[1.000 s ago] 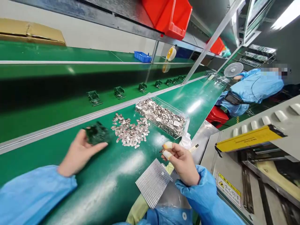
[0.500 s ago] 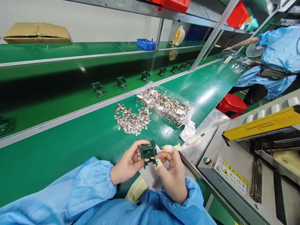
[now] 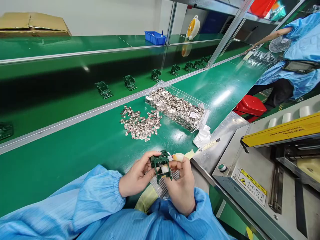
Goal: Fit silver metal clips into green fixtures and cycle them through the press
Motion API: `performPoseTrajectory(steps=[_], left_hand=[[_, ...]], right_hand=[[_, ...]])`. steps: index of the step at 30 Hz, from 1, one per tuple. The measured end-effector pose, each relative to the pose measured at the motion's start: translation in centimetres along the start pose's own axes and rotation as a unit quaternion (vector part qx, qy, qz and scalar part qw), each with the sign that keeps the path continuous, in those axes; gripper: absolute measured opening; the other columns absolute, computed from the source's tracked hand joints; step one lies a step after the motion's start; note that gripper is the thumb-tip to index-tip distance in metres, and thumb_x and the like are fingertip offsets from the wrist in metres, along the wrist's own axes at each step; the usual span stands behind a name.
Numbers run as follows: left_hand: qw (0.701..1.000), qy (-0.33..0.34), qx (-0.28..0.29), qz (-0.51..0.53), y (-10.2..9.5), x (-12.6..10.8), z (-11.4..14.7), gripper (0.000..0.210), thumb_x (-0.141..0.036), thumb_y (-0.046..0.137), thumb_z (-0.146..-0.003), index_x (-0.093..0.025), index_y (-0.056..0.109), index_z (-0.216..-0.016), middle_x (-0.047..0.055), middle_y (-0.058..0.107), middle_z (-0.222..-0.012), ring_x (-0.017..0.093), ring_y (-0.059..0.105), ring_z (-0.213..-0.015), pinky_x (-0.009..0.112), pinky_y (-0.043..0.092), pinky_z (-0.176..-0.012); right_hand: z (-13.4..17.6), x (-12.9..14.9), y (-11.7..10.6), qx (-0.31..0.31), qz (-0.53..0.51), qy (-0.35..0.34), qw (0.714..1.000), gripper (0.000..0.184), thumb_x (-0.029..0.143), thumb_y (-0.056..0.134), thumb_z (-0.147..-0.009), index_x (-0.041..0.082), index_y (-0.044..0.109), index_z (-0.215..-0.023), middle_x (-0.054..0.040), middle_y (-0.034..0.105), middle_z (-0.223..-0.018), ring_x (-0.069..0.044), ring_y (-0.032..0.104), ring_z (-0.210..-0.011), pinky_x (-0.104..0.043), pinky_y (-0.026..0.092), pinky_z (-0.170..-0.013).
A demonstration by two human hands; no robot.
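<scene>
A dark green frame-shaped circuit board part (image 3: pixel 163 161) is held up in front of my body, tilted. My left hand (image 3: pixel 140 173) pinches its left side between thumb and fingers. At the right side, my right hand (image 3: pixel 182 183) closes its fingers on the same part, with a white-wrapped fingertip showing through the frame's opening. Another fingertip of that hand wears a whitish-yellow cover. Beneath the part lies a silvery ribbed sheet (image 3: pixel 163 190), partly hidden by my hands. Beyond my hands, a loose pile of small metal pieces (image 3: pixel 141 125) rests on the green bench (image 3: pixel 75 156).
A clear tray (image 3: pixel 183 128) full of metal pieces stands behind the pile. Several similar green parts (image 3: pixel 103 89) line the belt beyond a metal rail. A white cloth (image 3: pixel 202 136), a cutter knife (image 3: pixel 210 145) and a machine (image 3: pixel 240 173) are right. A co-worker (image 3: pixel 302 50) stands far right.
The green part has been turned in my hands, so its opening faces more towards me. My right fingertip now shows inside the frame. The view has tipped slightly downward.
</scene>
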State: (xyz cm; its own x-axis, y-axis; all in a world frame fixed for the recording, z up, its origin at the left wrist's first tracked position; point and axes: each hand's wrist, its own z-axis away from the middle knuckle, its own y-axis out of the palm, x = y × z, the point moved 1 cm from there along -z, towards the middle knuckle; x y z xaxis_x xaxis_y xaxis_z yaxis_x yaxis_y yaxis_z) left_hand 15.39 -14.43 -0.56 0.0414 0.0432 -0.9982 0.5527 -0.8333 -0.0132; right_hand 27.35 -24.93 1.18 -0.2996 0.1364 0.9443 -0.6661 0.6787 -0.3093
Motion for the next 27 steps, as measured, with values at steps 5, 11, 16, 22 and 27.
performPoseTrajectory(steps=[5, 11, 16, 22, 27], left_hand=[[0.998, 0.006, -0.029, -0.061, 0.2, 0.3, 0.2, 0.032, -0.034, 0.052, -0.094, -0.021, 0.052, -0.123, -0.001, 0.052, -0.072, 0.01, 0.039, -0.053, 0.02, 0.034, -0.048], [0.999, -0.016, -0.042, -0.03, 0.4, -0.1, 0.3, 0.03, -0.035, 0.053, -0.093, -0.02, 0.053, -0.12, 0.0, 0.056, -0.075, 0.011, 0.047, -0.057, 0.02, 0.04, -0.053], [0.998, -0.03, -0.051, -0.019, 0.5, -0.4, 0.4, 0.031, -0.035, 0.056, -0.091, -0.021, 0.055, -0.118, 0.002, 0.059, -0.08, 0.014, 0.054, -0.065, 0.023, 0.046, -0.06], [0.997, -0.045, -0.065, -0.016, 1.0, -0.8, 1.3, 0.029, -0.029, 0.057, -0.089, -0.022, 0.053, -0.117, 0.0, 0.058, -0.078, 0.012, 0.054, -0.061, 0.023, 0.046, -0.057], [0.997, -0.056, -0.051, -0.031, 2.1, -1.5, 1.8, 0.03, -0.021, 0.058, -0.085, -0.022, 0.053, -0.115, -0.001, 0.059, -0.079, 0.011, 0.056, -0.059, 0.023, 0.047, -0.056]], right_hand=[[0.6, -0.4, 0.1, -0.011, 0.011, -0.003, 1.0, 0.031, 0.017, 0.066, -0.074, 0.025, 0.05, -0.099, 0.0008, 0.063, -0.08, -0.017, 0.057, -0.07, -0.029, 0.046, -0.066], [0.4, -0.4, 0.5, 0.019, -0.132, 0.075, 0.988, 0.032, 0.02, 0.066, -0.077, 0.025, 0.052, -0.105, -0.004, 0.063, -0.095, -0.017, 0.062, -0.079, -0.029, 0.052, -0.069], [-0.4, 0.5, 0.9, 0.012, -0.238, 0.124, 0.963, 0.03, 0.019, 0.073, -0.068, 0.024, 0.054, -0.091, 0.0016, 0.061, -0.08, -0.014, 0.059, -0.072, -0.024, 0.051, -0.064], [0.3, 0.3, 0.7, 0.016, -0.259, 0.172, 0.95, 0.03, 0.015, 0.071, -0.06, 0.023, 0.054, -0.083, 0.0027, 0.058, -0.077, -0.013, 0.055, -0.067, -0.023, 0.05, -0.062], [1.8, -0.1, 0.2, -0.01, -0.276, 0.183, 0.943, 0.031, 0.014, 0.069, -0.059, 0.023, 0.054, -0.084, 0.0027, 0.056, -0.076, -0.012, 0.054, -0.066, -0.023, 0.05, -0.061]])
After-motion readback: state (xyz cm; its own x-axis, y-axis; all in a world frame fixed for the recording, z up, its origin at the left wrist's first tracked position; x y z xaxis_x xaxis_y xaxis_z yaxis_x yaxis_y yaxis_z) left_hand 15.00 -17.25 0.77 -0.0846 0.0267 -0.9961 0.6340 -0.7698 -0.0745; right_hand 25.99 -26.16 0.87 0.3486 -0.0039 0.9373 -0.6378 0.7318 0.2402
